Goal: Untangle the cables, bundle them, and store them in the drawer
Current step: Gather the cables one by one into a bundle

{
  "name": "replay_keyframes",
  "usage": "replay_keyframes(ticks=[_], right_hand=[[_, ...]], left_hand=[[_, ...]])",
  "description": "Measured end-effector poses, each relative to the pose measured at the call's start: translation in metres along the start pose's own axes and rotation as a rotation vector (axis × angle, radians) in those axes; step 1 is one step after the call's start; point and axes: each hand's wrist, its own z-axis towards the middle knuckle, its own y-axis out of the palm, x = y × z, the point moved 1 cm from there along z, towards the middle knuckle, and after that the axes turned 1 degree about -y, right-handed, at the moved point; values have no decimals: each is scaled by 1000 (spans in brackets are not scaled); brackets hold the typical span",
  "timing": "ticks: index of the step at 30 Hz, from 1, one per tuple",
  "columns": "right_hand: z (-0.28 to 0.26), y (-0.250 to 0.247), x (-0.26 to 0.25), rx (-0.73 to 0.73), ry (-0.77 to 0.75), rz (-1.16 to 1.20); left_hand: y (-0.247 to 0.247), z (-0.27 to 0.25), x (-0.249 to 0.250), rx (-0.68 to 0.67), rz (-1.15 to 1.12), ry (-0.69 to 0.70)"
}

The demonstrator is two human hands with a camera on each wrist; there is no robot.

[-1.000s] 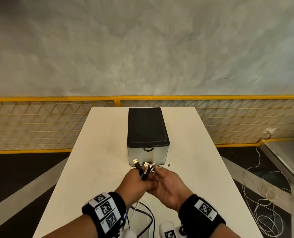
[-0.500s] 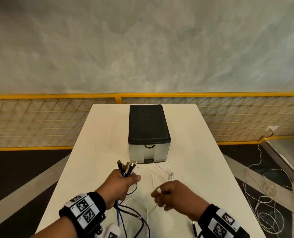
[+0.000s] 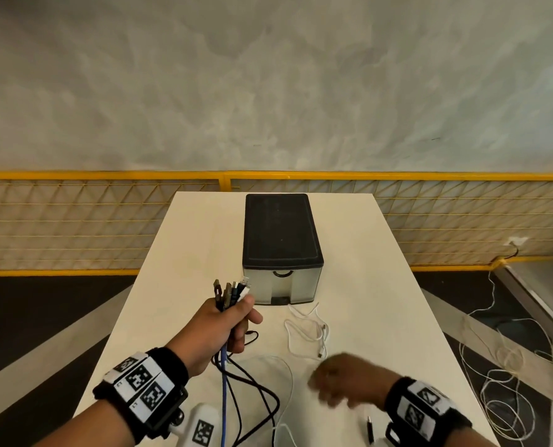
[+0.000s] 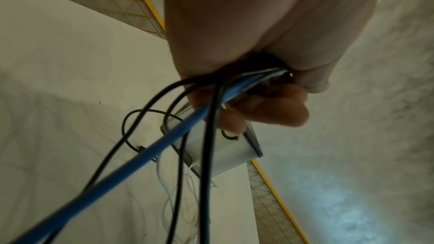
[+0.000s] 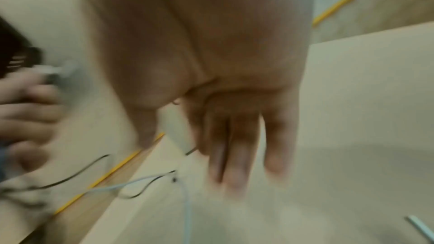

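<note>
Your left hand [image 3: 226, 324] is clamped round the plug ends of the black, blue and white cables [image 3: 231, 293], whose tails trail down onto the white counter [image 3: 171, 285], while your right hand [image 3: 339, 379] hovers with fingers straight and empty near the loose thin white cable [image 3: 304, 330]. You seem mid-gathering: next, pick up that stray cable and add it to the bunch. The black-topped grey plastic drawer box [image 3: 281, 253] sits closed just beyond.

Drawer box [image 3: 281, 253]: matt black plastic top, translucent frosted plastic front. Table [image 3: 365, 285]: smooth matt off-white. Cables [image 3: 233, 293]: rubbery sheaths, metal plug tips. Wall [image 3: 268, 91]: rough mottled plaster. Fence [image 3: 75, 221]: yellow painted metal mesh.
</note>
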Motion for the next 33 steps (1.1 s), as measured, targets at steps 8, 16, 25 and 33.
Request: replay_keyframes(ticks=[8, 16, 25, 33], right_hand=[[82, -2, 32, 440, 281, -80], [85, -3, 44, 594, 298, 152], [79, 15, 38, 502, 321, 9], [46, -21, 6, 893, 15, 800]], left_hand=[[9, -8, 6, -41, -253, -51], [8, -1, 5, -171, -420, -67], [5, -9, 5, -94, -401, -45], [7, -5, 8, -43, -407, -94]])
